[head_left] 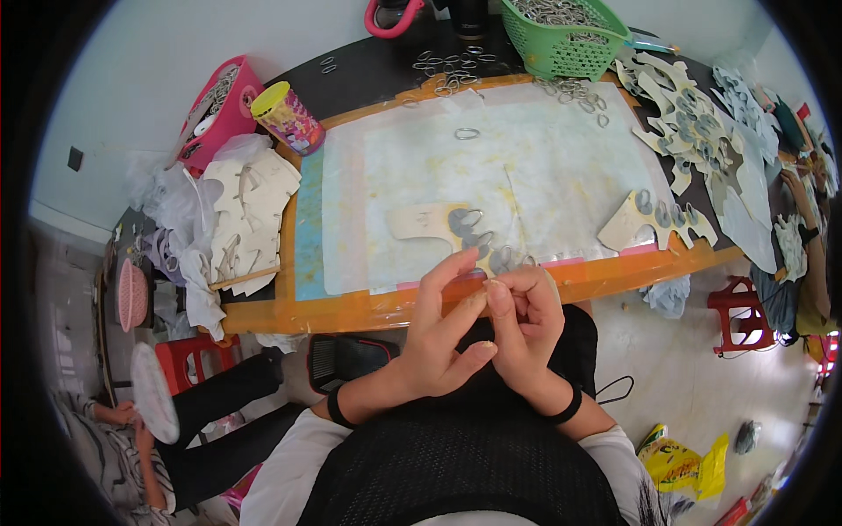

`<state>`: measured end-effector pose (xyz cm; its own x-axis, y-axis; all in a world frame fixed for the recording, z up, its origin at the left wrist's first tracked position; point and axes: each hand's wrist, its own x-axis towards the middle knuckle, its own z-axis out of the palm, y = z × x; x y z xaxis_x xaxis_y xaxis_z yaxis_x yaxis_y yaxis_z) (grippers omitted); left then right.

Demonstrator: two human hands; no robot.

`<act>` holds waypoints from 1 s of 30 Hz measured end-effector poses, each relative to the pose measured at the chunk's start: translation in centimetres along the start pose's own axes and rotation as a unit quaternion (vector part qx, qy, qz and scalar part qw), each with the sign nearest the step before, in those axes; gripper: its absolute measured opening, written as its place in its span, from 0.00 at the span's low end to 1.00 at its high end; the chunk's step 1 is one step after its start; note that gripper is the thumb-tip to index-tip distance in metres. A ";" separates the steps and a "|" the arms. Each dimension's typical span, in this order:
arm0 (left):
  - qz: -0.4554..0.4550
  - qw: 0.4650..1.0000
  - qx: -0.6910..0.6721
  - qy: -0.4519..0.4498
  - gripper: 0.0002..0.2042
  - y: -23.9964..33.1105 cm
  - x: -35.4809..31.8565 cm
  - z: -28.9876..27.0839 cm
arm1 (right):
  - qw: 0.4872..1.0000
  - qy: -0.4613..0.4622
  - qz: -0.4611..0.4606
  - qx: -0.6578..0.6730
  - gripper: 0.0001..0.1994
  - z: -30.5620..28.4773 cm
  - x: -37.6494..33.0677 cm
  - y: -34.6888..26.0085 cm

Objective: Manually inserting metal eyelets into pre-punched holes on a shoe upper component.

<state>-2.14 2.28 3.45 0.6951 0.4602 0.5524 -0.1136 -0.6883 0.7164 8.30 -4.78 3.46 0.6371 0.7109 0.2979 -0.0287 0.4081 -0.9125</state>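
A cream cut-out piece [421, 224] lies on the white sheet at the near edge of the table, its row of grey oval patches and metal rings running toward my hands. My left hand [443, 320] is open, with its fingers stretched out and thumb apart. Its index fingertip is at the patched end of the piece, beside the grey patches. My right hand [526, 326] is closed in a pinch next to the left fingertips. Whatever is in that pinch is too small or hidden to tell. A loose oval metal ring [467, 134] lies farther back on the sheet.
Rings fill a green basket [566, 46] and a pink basket [235, 96]. A similar patched piece [633, 225] lies right, with more piled [688, 114] behind it. Left are a yellow-lidded tub [289, 123] and cream sheets [250, 210]. Another person [114, 456] sits at left.
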 end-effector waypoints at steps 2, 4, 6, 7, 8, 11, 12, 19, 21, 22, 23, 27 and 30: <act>0.053 0.995 0.085 -0.015 0.24 0.9 -0.6 -1.3 | 0.988 0.148 0.011 0.054 0.08 -2.1 1.9 0.6; 0.085 0.993 0.087 -0.001 0.25 1.3 -1.4 -1.8 | 0.976 0.199 0.004 0.084 0.11 -3.8 2.8 0.3; 0.043 0.995 0.093 0.001 0.23 1.1 -1.0 -1.8 | 0.983 0.156 -0.012 0.095 0.14 -4.3 2.8 -0.9; 0.021 0.995 0.095 0.000 0.23 0.9 -0.6 -1.6 | 0.991 0.101 0.003 0.091 0.14 -4.0 2.1 -0.8; 0.008 0.999 0.039 0.029 0.23 0.3 -0.5 -1.3 | 0.995 0.045 0.018 0.087 0.15 -3.4 1.1 -0.8; -0.020 0.997 0.030 0.062 0.23 0.1 -0.6 -1.4 | 0.961 -0.106 0.176 0.184 0.14 -2.4 1.2 -1.0; -0.005 0.996 0.051 0.068 0.23 -0.1 -0.4 -1.8 | 0.928 -0.152 0.249 0.231 0.15 -2.1 1.4 -1.1; 0.007 0.996 0.065 0.067 0.18 0.0 0.4 -2.1 | 0.891 -0.219 0.305 0.255 0.25 0.1 0.2 -0.6; 0.053 0.989 0.133 0.044 0.13 0.0 0.4 -2.0 | 0.866 -0.246 0.347 0.261 0.26 -0.2 -0.5 0.5; 0.052 0.992 0.104 0.056 0.11 -0.2 0.3 -1.8 | 0.863 -0.248 0.354 0.262 0.26 0.1 -0.7 0.6; 0.051 0.994 0.075 0.068 0.10 -0.6 0.0 -1.5 | 0.852 -0.248 0.373 0.272 0.26 0.4 -0.7 0.4; 0.036 0.993 0.069 0.092 0.18 -0.8 -0.8 -1.9 | 0.791 -0.302 0.425 0.321 0.25 0.4 -0.5 0.2; 0.094 0.983 0.127 0.094 0.18 -1.0 -1.4 -2.4 | 0.783 -0.320 0.444 0.295 0.25 0.7 -0.3 0.1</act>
<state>-4.71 3.70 2.96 0.5327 0.3911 0.7505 -0.0288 -0.8779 0.4779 7.59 -4.56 3.52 -0.3472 0.9289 -0.1287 -0.7120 -0.3505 -0.6084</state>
